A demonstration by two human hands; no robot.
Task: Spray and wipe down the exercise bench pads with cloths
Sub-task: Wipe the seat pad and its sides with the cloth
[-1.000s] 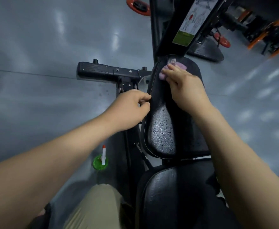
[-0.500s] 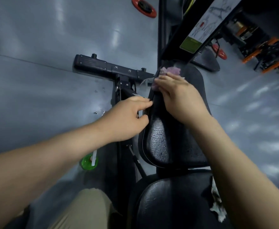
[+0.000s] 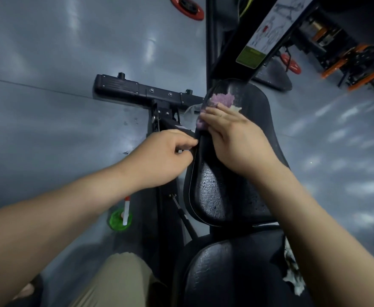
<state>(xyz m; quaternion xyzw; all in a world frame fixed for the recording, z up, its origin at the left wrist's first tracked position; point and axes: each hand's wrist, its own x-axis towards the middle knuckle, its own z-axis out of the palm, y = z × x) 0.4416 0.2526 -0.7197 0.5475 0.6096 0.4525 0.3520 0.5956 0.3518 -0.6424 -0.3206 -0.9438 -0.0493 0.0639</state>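
The right grip lies with its fingers stretched out and together, pressing a purple cloth flat against the upper part of the back pad. The cloth bunches out past the fingertips, towards the pad's top and left edge. The left grip is curled, fingers and thumb pinching the left rim of that same pad, just beside the right one's knuckles.

The pad is black and textured, tilted away from the camera, and its lower half is speckled with wet droplets. Below it sits the black seat pad, with a crumpled white cloth at its right side, partly hidden by the right forearm. A khaki trouser knee shows at the bottom.

To the left a black frame bar juts out over a glossy grey floor that carries pale reflections and a few drops. A green spray bottle with a white, red-tipped nozzle stands on the floor, below the left wrist and well apart from both cloths.

Farther off, an instruction placard slants across the machine's upright, a red weight plate lies at the top edge, and orange-and-black machines fill the upper right corner.
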